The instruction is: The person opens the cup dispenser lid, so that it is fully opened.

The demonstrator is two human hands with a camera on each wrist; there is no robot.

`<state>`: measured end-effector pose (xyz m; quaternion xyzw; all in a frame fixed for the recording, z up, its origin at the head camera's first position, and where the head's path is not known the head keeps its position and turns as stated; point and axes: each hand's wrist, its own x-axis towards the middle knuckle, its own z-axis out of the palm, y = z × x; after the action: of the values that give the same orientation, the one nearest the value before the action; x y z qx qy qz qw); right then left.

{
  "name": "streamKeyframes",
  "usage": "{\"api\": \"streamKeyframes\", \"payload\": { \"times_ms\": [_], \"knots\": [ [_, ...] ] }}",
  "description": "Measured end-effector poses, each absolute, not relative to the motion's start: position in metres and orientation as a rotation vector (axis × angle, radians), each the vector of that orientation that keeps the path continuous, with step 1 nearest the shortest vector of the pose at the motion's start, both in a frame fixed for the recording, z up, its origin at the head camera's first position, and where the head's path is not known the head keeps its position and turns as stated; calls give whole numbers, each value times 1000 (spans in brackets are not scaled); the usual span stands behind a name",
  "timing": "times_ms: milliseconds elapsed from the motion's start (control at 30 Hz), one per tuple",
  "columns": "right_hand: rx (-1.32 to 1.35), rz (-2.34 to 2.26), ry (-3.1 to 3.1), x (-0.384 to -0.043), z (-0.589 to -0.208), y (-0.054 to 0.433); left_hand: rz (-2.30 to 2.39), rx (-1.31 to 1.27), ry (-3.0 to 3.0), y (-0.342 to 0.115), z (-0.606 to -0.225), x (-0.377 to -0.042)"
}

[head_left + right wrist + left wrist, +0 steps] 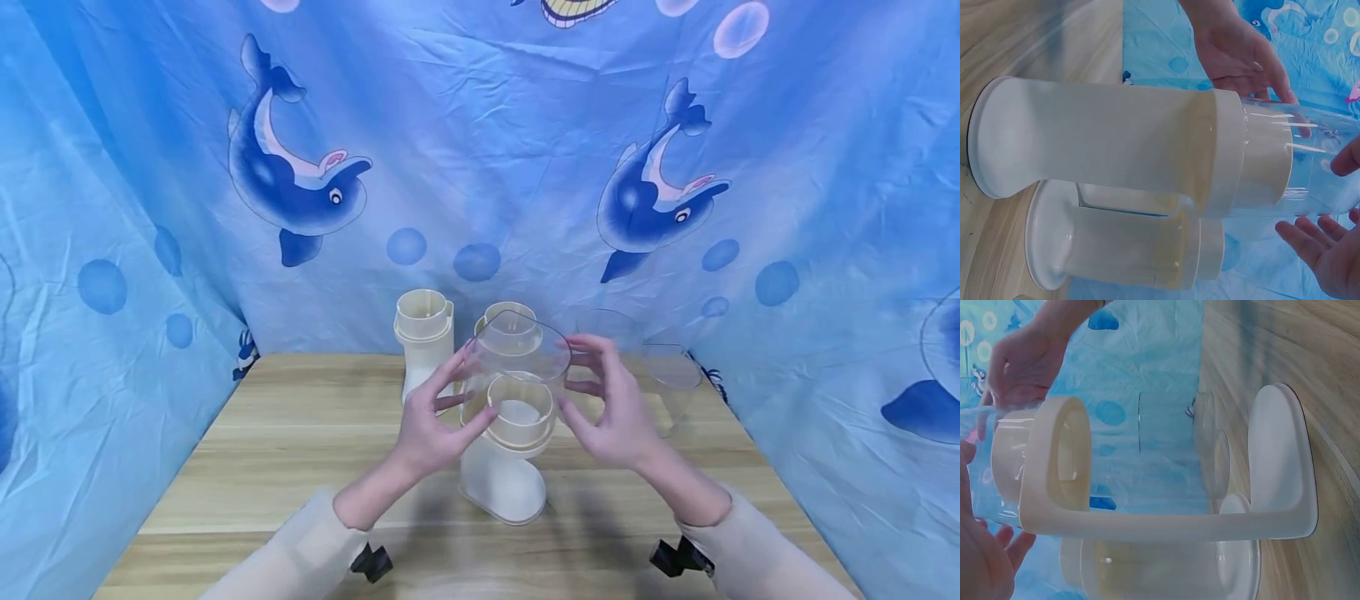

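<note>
Both hands hold a clear plastic cylinder (551, 362) upright from its two sides. My left hand (435, 421) grips its left side with thumb in front, and my right hand (617, 412) has curled fingers at the right side. Below it stands a cream-white dispenser stand (502, 487) with a round collar on top and a flat foot. In the right wrist view the lower end of the cylinder (1319, 169) surrounds the collar (1266, 153). The left wrist view shows the stand's upright back (1147, 526) joining collar and foot.
Another white stand (425, 346) is at the back left, and a further one (510, 315) is behind the cylinder, partly hidden. Two clear containers (672, 375) are at the back right. A wooden table (300, 475) is bordered by a blue dolphin-print cloth (480, 150).
</note>
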<state>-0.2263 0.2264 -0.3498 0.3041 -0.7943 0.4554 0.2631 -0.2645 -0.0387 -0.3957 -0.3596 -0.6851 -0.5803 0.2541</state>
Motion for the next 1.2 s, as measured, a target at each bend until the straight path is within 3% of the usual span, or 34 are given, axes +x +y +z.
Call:
{"api": "streamKeyframes", "payload": {
  "times_ms": [1200],
  "knots": [
    [694,1299,-2062,-234,-360,204,-1336,-764,-2133,-40,-387,-242]
  ]
}}
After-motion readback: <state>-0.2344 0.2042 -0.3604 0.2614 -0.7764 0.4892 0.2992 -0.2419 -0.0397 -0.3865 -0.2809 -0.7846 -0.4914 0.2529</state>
